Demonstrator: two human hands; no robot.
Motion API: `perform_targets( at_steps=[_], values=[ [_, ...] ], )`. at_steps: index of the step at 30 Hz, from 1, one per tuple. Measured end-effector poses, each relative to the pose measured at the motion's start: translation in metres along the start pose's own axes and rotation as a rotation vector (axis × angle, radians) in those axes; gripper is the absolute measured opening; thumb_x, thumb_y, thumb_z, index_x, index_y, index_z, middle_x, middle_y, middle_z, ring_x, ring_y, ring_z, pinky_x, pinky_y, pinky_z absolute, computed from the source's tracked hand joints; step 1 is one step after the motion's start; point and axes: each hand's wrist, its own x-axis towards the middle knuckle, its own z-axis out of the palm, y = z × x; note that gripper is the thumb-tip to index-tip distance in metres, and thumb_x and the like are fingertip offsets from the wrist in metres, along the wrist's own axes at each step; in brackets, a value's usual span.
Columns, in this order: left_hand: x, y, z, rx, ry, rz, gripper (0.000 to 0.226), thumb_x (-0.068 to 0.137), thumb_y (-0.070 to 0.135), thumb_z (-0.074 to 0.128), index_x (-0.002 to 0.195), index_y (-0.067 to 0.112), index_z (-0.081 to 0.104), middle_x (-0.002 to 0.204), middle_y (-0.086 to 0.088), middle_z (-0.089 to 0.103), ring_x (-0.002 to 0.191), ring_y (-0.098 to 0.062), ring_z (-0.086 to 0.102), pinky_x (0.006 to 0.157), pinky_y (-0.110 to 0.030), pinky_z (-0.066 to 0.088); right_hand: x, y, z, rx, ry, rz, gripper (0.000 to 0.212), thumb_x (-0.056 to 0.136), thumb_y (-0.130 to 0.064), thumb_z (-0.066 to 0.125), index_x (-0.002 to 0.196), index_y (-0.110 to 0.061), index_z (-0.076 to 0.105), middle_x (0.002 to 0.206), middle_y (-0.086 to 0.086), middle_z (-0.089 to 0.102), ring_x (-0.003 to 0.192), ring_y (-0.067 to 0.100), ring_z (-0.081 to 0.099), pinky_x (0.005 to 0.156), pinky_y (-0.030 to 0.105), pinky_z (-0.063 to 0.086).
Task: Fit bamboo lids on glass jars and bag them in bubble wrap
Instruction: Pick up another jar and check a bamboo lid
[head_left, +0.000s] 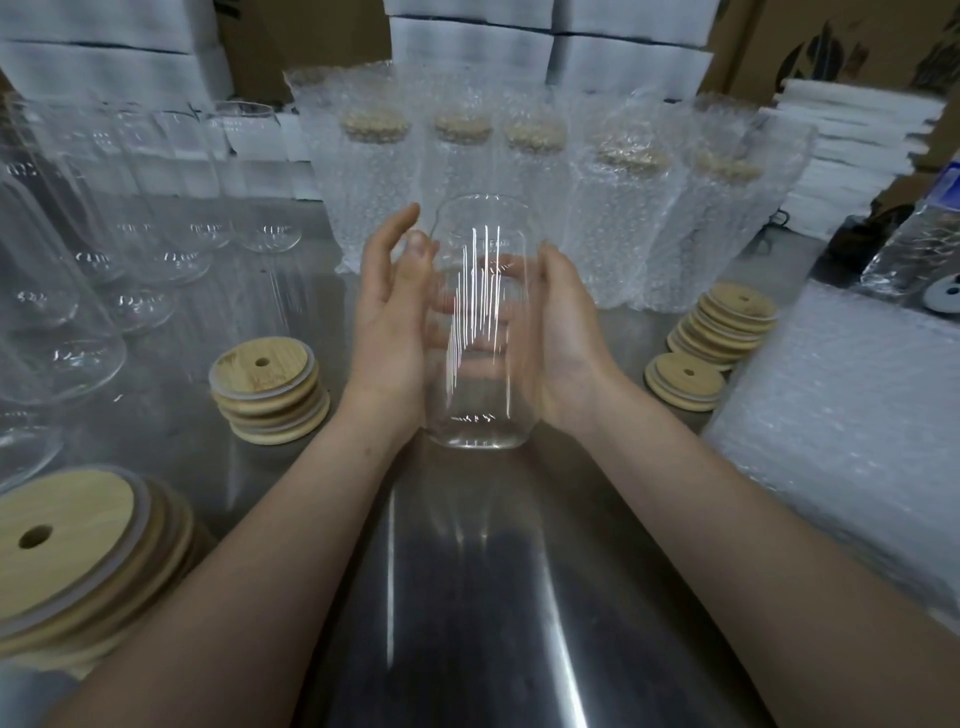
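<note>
A clear glass jar (483, 395) with no lid is held over the middle of the steel table (467, 597), its base toward me. My right hand (566, 332) wraps round its right side, and fingers show through the glass behind it. My left hand (387, 317) lies flat against the jar's left side with its fingers straight and pointing up. Stacks of bamboo lids with a centre hole sit at the left (265, 374), near left (67, 540) and right (727, 322), with a small pile (684, 379) beside the right stack.
Several lidded jars in bubble-wrap bags (374, 171) stand in a row at the back. Several empty glass jars (78, 260) crowd the left side. A pile of bubble wrap (852, 395) covers the right. White foam packs and cardboard boxes rise behind.
</note>
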Motion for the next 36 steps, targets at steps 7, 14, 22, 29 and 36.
perform_targets(
  at_steps=[7, 14, 22, 29, 36],
  values=[
    [-0.001, 0.001, 0.010, 0.131, -0.037, -0.029, 0.036, 0.107, 0.021, 0.032, 0.140, 0.020, 0.046, 0.127, 0.004, 0.061, 0.098, -0.002, 0.068, 0.079, -0.022, 0.056, 0.005, 0.003, -0.003, -0.077, 0.083, -0.130, 0.060, 0.100, -0.062, 0.026, 0.108, -0.015, 0.062, 0.077, 0.008, 0.073, 0.062, 0.025, 0.068, 0.062, 0.039, 0.057],
    [-0.013, 0.001, 0.021, 0.245, -0.023, -0.030, 0.049, 0.099, 0.048, 0.045, 0.139, 0.020, 0.042, 0.100, 0.015, 0.065, 0.097, -0.008, 0.068, 0.087, -0.036, 0.056, 0.010, 0.009, -0.002, -0.231, 0.132, -0.368, 0.057, 0.100, -0.057, 0.028, 0.118, -0.012, 0.058, 0.091, 0.023, 0.073, 0.068, 0.034, 0.071, 0.057, 0.041, 0.058],
    [-0.009, 0.005, 0.016, -0.049, 0.033, -0.272, 0.069, 0.090, 0.071, 0.029, 0.116, 0.017, 0.062, 0.103, -0.003, 0.074, 0.091, -0.020, 0.073, 0.079, -0.040, 0.059, 0.012, 0.006, 0.000, -0.336, 0.024, -0.419, 0.051, 0.092, -0.060, 0.030, 0.105, -0.022, 0.060, 0.072, 0.007, 0.070, 0.052, 0.018, 0.065, 0.047, 0.025, 0.049],
    [-0.004, 0.003, 0.008, -0.132, -0.105, -0.347, 0.085, 0.085, 0.082, 0.012, 0.115, 0.021, 0.064, 0.107, -0.004, 0.074, 0.102, -0.026, 0.071, 0.093, -0.054, 0.052, 0.006, 0.000, -0.002, -0.382, -0.059, -0.466, 0.052, 0.089, -0.061, 0.028, 0.104, -0.023, 0.060, 0.073, 0.004, 0.068, 0.064, 0.018, 0.067, 0.057, 0.027, 0.053],
    [-0.004, 0.002, 0.007, -0.041, -0.020, -0.309, 0.080, 0.092, 0.073, 0.011, 0.108, 0.017, 0.066, 0.100, -0.008, 0.075, 0.086, -0.025, 0.073, 0.091, -0.049, 0.050, -0.006, 0.005, 0.004, -0.705, 0.300, -0.838, 0.030, 0.087, -0.062, 0.026, 0.088, -0.036, 0.043, 0.081, -0.013, 0.053, 0.077, 0.006, 0.055, 0.073, 0.036, 0.049]
  ],
)
